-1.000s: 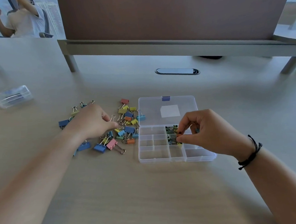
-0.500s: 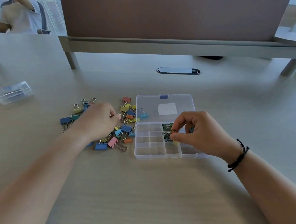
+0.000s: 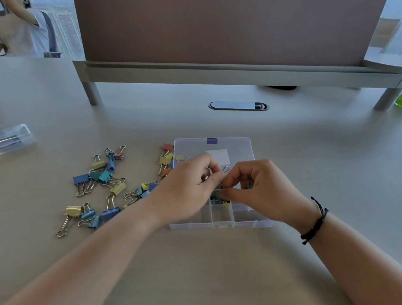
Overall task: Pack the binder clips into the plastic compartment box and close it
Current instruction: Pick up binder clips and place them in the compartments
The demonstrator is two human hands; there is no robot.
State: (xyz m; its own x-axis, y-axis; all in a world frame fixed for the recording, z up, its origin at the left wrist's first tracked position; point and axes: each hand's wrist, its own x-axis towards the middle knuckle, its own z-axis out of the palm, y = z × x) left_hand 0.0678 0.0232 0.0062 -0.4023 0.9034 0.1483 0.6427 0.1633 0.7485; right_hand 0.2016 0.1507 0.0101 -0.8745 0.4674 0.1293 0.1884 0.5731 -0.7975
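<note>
Loading clips: your left hand pinches a binder clip over the compartment box; right hand fingers pinch packed clips beneath. Next, likely seat it.

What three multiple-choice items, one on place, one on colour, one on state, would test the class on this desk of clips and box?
1. The loose clips lie where, seen from the camera?
A. left of the box
B. right of the box
C. on the lid

2. The latch on the lid is:
A. red
B. purple
C. green

3. The box is:
A. shut
B. open, lid laid back
C. upside down

Key: 1 A, the pile spreads left of it. 2 B, a purple tab sits on the lid's far edge. 3 B, compartments show, with the left hand and right hand over them.
</note>
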